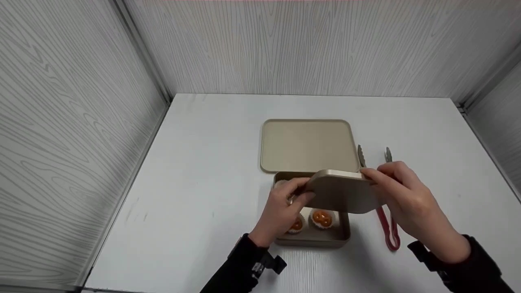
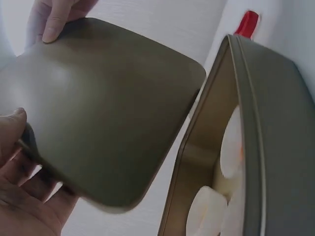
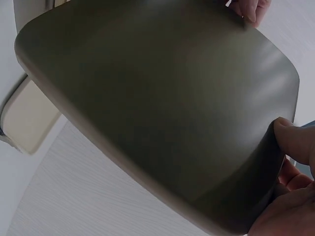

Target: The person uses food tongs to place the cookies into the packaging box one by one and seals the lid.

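Note:
My left hand (image 1: 281,209) pinches the left edge of a rounded rectangular beige lid (image 1: 346,197), thumb on its dark underside. At its far right side my right hand (image 1: 407,203) grips the edge between thumb and fingers. The lid is tilted and raised over an uncovered beige metal box (image 1: 313,243), hiding part of it. Inside the box are small round items in white paper cups; one pretzel-shaped orange-brown piece (image 1: 322,219) shows at the front right. In the left wrist view, the box wall (image 2: 285,132) stands beside the lid, apart from its near corner.
Behind the box, a flat beige tray (image 1: 307,146) with a low rim lies on the white table (image 1: 195,171). Red-handled tongs (image 1: 384,226) lie spread to the right, partly behind my right hand. Wood-grain panels (image 1: 264,49) enclose the back and sides.

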The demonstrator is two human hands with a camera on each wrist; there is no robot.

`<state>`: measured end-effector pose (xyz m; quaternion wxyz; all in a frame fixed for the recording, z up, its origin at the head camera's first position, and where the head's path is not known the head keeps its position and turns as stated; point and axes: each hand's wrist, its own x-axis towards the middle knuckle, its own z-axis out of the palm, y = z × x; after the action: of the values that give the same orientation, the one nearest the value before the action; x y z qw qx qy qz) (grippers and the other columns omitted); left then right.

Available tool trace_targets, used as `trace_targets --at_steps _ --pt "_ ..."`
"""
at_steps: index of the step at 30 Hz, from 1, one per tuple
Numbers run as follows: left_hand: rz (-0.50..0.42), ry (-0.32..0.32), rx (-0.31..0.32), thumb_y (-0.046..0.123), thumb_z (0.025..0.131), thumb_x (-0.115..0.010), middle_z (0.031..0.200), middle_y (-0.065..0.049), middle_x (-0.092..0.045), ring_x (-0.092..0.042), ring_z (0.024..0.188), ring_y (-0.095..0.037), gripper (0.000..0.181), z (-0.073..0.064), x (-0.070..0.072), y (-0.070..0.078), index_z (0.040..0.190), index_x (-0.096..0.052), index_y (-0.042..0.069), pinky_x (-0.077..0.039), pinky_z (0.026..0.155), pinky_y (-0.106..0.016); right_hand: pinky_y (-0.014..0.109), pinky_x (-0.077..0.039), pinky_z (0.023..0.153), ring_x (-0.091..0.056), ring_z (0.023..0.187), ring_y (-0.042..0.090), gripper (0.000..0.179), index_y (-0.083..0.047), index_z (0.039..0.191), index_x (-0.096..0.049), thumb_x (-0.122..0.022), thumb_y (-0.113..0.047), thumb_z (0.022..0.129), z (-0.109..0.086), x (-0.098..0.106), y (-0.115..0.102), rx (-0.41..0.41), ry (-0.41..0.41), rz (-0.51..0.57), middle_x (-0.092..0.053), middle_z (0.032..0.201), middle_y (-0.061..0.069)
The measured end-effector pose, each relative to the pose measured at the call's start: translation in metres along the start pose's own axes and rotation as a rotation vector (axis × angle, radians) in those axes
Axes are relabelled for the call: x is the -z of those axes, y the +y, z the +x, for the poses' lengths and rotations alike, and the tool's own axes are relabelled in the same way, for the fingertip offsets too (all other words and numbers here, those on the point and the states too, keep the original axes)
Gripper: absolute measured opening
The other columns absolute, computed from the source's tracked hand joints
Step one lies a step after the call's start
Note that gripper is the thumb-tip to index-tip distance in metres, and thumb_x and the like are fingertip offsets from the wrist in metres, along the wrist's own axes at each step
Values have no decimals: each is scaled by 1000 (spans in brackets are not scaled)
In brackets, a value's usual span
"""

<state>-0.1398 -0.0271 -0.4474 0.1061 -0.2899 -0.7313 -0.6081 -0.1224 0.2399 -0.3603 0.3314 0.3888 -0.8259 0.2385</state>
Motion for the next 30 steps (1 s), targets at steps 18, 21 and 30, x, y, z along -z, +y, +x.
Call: trace_targets --at_steps 18,21,30 --pt "-340 90 225 19 106 -56 108 -10 -62 -65 100 -20 21 -1 -3 18 117 -59 0 -57 84 -33 6 -41 82 -53 100 15 34 1 131 -68 -66 -11 100 -8 -22 14 -240 130 117 -58 118 22" --pt "-381 123 261 22 106 -55 109 -10 -62 -64 102 -23 24 0 -2 21 119 -58 2 -56 85 -35 10 -40 84 -50 109 10 56 1 144 -56 -69 10 90 -13 -26 17 -326 119 176 -52 132 21" --pt "-511 224 333 27 108 -52 116 -15 -62 -59 110 -30 32 3 7 28 127 -56 2 -51 93 -40 21 -19 120 -18 153 18 88 -1 164 -2 -57 10 96 -29 -51 12 -440 69 350 -12 169 19"
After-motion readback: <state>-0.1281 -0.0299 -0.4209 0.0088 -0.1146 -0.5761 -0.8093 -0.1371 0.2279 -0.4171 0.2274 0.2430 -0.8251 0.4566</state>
